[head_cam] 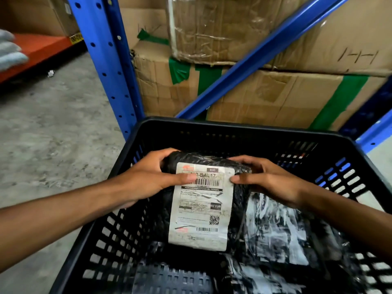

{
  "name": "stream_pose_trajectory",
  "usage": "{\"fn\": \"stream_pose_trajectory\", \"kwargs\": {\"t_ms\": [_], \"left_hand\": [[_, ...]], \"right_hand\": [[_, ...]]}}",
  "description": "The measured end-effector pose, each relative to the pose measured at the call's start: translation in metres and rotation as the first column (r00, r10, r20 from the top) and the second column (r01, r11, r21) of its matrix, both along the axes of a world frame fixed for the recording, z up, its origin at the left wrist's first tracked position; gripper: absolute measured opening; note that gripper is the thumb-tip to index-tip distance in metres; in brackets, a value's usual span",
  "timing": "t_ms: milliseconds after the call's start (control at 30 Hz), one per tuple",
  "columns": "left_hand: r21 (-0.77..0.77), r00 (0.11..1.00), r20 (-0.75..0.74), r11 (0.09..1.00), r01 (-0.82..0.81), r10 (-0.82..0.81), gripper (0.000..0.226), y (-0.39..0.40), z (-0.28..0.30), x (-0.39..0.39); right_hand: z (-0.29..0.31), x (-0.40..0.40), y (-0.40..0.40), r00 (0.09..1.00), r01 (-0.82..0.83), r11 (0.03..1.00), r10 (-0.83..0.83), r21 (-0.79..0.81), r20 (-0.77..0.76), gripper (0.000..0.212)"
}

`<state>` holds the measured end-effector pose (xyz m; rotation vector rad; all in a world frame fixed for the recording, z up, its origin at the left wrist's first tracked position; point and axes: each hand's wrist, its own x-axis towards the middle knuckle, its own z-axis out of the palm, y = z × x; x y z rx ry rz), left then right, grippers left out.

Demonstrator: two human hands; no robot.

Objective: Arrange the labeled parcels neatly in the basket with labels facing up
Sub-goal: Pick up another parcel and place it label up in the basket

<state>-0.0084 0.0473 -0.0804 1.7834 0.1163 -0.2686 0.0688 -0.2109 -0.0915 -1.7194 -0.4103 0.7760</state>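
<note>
A black plastic-wrapped parcel (203,206) with a white shipping label facing up sits inside the black perforated basket (237,132). My left hand (152,179) grips its upper left corner, thumb on the label. My right hand (269,181) holds its upper right corner, thumb at the label's edge. Other black wrapped parcels (275,230) lie under and to the right of it, their shiny wrap hiding any labels. The basket's bare floor (169,279) shows at the near left.
A blue steel rack upright (106,60) and a diagonal brace (250,58) stand just behind the basket. Taped cardboard boxes (275,96) are stacked behind them. Grey concrete floor (53,134) lies to the left, with an orange shelf (38,49) and a grey gloved hand (10,52) at the far left edge.
</note>
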Motion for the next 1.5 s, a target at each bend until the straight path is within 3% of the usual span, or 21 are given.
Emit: {"fn": "stream_pose_trajectory", "kwargs": {"t_ms": [233, 400, 533, 633, 800, 967, 1267, 1400, 1500], "left_hand": [[0.025, 0.990, -0.055, 0.991, -0.130, 0.132, 0.064, -0.001, -0.010, 0.000], [0.232, 0.941, -0.166, 0.940, -0.252, 0.294, 0.049, -0.012, -0.027, 0.018], [0.271, 0.919, -0.180, 0.916, -0.297, 0.351, 0.041, -0.020, -0.048, 0.041], [0.348, 0.910, -0.213, 0.898, -0.268, 0.354, 0.039, -0.015, -0.063, 0.051], [0.492, 0.899, -0.343, 0.867, -0.073, 0.271, 0.058, -0.017, -0.082, 0.053], [0.593, 0.907, -0.264, 0.797, -0.116, 0.328, 0.045, -0.016, -0.083, 0.057], [0.684, 0.941, -0.185, 0.725, -0.082, 0.282, 0.040, -0.018, -0.082, 0.054], [0.721, 0.943, -0.234, 0.693, 0.004, 0.238, 0.047, -0.023, -0.076, 0.050], [0.840, 0.987, -0.125, 0.540, 0.053, 0.098, 0.063, -0.040, -0.066, 0.052]], "right_hand": [[-0.031, -0.018, 0.008, 0.996, 0.023, 1.000, -0.022, 0.017, -0.090, 0.058], [-0.047, -0.005, 0.022, 0.990, 0.080, 0.997, -0.080, -0.004, -0.120, 0.033], [-0.069, 0.007, 0.037, 0.982, 0.106, 0.988, -0.122, -0.114, -0.142, 0.027], [-0.082, 0.013, 0.053, 0.977, 0.139, 0.974, -0.165, -0.181, -0.136, 0.030], [-0.099, 0.018, 0.080, 0.995, 0.098, 0.877, -0.093, -0.470, 0.036, 0.066], [-0.109, 0.024, 0.078, 0.987, 0.157, 0.891, -0.150, -0.426, 0.052, 0.056], [-0.116, 0.021, 0.074, 0.980, 0.196, 0.906, -0.190, -0.375, 0.053, 0.047], [-0.098, 0.021, 0.073, 0.998, 0.049, 0.856, -0.016, -0.514, 0.069, 0.054], [-0.075, 0.034, 0.064, 0.964, 0.011, 0.747, 0.168, -0.664, 0.204, 0.051]]}}
